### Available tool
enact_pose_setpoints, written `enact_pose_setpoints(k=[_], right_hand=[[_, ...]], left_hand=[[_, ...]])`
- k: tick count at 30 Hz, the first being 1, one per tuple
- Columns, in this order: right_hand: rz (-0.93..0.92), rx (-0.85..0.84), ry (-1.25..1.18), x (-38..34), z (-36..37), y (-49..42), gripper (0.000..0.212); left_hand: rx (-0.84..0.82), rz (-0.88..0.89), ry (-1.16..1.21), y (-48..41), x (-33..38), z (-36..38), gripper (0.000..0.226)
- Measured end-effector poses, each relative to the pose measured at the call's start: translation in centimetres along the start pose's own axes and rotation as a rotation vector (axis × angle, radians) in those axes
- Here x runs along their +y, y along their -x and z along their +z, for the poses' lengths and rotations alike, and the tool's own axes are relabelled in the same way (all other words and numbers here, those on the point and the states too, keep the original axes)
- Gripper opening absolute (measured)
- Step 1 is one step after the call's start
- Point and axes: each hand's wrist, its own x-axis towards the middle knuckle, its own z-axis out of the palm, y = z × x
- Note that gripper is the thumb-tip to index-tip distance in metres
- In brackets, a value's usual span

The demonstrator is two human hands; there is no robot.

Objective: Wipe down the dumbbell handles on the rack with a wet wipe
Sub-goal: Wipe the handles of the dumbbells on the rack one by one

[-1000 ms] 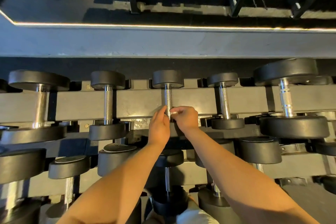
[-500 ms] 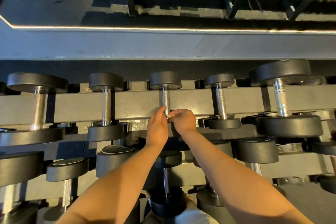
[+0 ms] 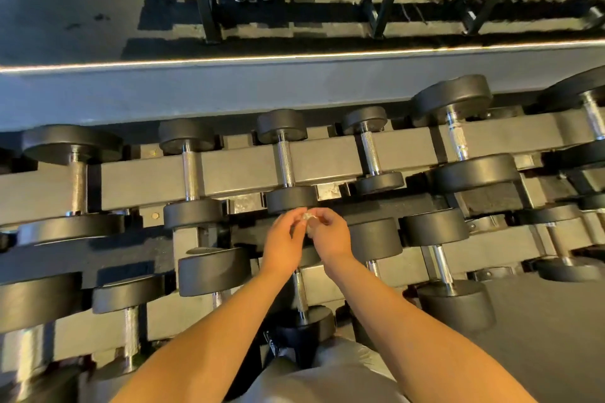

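- A small crumpled white wet wipe is sitting between the two hands, just in front of the near black head of the middle top-row dumbbell and clear of its metal.
- The right hand is pinching the wet wipe with curled fingertips.
- The left hand is meeting it from the other side, fingers bent in and pinching the same wad; motion blur is softening the exact finger contact.
- The knurled chrome dumbbell handle is lying bare beyond the hands, across the grey steel rack.
- More black-headed dumbbells are resting on either side and on the lower tier.
- A lit strip is edging the grey ledge behind the rack.
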Motion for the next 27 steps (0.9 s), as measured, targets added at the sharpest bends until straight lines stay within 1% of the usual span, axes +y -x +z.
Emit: enact_pose_setpoints(k=[3, 7, 9, 12, 14, 17, 19, 24, 27], right_hand=[[0.024, 0.041, 0.057, 2.5, -0.5, 1.7, 0.020], [0.029, 0.041, 0.100, 5.3, -1.3, 3.4, 0.016], [-0.001, 0.015, 0.153, 6.8, -1.7, 4.3, 0.016], [-0.118, -0.030, 0.287, 9.5, -2.4, 5.2, 0.015], [-0.141, -0.027, 0.289, 11.7, -2.7, 5.8, 0.014], [-0.129, -0.028, 0.256, 15.0, -2.9, 6.4, 0.014], [-0.103, -0.037, 0.222, 17.2, -2.8, 6.8, 0.012], [-0.002, 0.007, 0.143, 21.5, -2.0, 6.4, 0.017], [-0.013, 0.013, 0.157, 23.8, -1.3, 5.1, 0.016]], left_hand=[[-0.014, -0.007, -0.020, 2.2, -1.5, 0.1, 0.016], [0.029, -0.085, -0.046, 4.6, -3.6, 0.3, 0.011], [0.057, -0.112, -0.048, 6.1, -4.7, 0.8, 0.009], [0.098, -0.182, -0.022, 7.9, -6.2, 1.9, 0.007], [0.131, -0.225, 0.004, 9.0, -7.6, 2.8, 0.006], [0.209, -0.251, 0.041, 10.1, -10.1, 4.1, 0.008], [0.251, -0.240, 0.049, 11.1, -11.9, 5.1, 0.014], [0.249, -0.242, 0.041, 12.8, -15.7, 6.7, 0.023], [0.229, -0.301, 0.068, 12.2, -18.0, 6.9, 0.026]])
